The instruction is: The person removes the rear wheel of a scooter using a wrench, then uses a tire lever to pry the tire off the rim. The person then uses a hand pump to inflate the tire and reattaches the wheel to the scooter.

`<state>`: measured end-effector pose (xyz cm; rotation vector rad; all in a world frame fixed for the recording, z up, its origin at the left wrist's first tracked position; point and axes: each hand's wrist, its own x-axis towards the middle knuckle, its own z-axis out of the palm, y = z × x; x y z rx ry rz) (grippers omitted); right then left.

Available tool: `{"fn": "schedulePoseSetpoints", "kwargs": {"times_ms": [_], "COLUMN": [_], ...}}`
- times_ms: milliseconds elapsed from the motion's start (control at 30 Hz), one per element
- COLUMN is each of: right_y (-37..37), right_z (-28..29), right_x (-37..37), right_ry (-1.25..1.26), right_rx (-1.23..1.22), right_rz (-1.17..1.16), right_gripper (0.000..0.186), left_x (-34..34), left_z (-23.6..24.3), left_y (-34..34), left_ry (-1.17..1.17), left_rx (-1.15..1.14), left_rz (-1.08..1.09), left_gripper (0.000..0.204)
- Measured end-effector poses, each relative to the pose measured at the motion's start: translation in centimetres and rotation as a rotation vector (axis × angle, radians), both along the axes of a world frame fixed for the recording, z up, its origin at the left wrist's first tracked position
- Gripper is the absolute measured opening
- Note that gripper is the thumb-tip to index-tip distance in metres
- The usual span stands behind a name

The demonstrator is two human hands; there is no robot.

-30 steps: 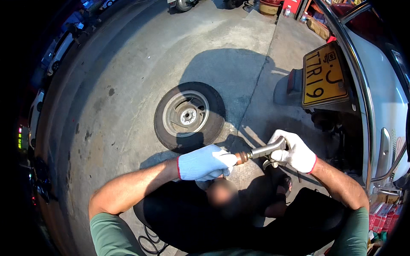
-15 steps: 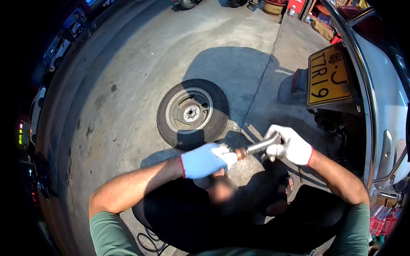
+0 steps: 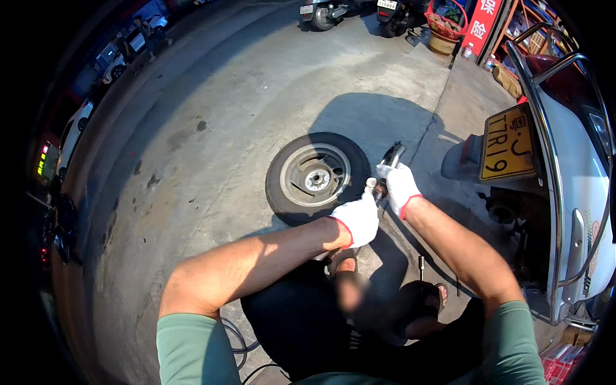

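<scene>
A long tool (image 3: 393,154), with a silver body, a brown collar and a dark far end, is held in both my white-gloved hands; its exact kind is unclear. My left hand (image 3: 358,221) is closed around the near end by the collar, thumb up. Further along the body, my right hand (image 3: 400,186) has its fingers wrapped round it. Just beyond my left hand, a wheel with a black tyre (image 3: 280,192) and grey spoked rim (image 3: 316,179) lies flat on the concrete. My hands partly cover its near right side.
At right stands a white scooter (image 3: 581,160) with a chrome rail and yellow plate (image 3: 508,144). A thin silver-tipped rod (image 3: 421,266) is by my foot. A black hose (image 3: 236,340) curls at lower left. Parked scooters (image 3: 319,16) and a basket-topped pot (image 3: 443,42) stand far off.
The tool has swung from lying across to pointing away from me. My right hand has moved forward and left; my left hand has turned, thumb up. The view has shifted, moving the wheel rightward.
</scene>
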<state>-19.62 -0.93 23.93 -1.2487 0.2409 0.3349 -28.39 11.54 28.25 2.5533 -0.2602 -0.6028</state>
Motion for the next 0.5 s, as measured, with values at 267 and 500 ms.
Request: {"fn": "schedulePoseSetpoints", "kwargs": {"times_ms": [267,500], "right_y": [-0.4,4.1], "right_z": [-13.8,-15.5], "right_x": [1.7,3.3], "right_ry": [-0.246,-0.315], "right_rx": [-0.366,-0.559], "right_rz": [0.274,0.536], "right_gripper": [0.016,0.020], "left_x": [6.4,7.1], "left_z": [-0.3,-1.5], "left_y": [5.2,10.4], "left_ry": [-0.071,-0.384], "left_rx": [0.187,0.217], "left_rz": [0.012,0.372], "left_gripper": [0.038,0.056]}}
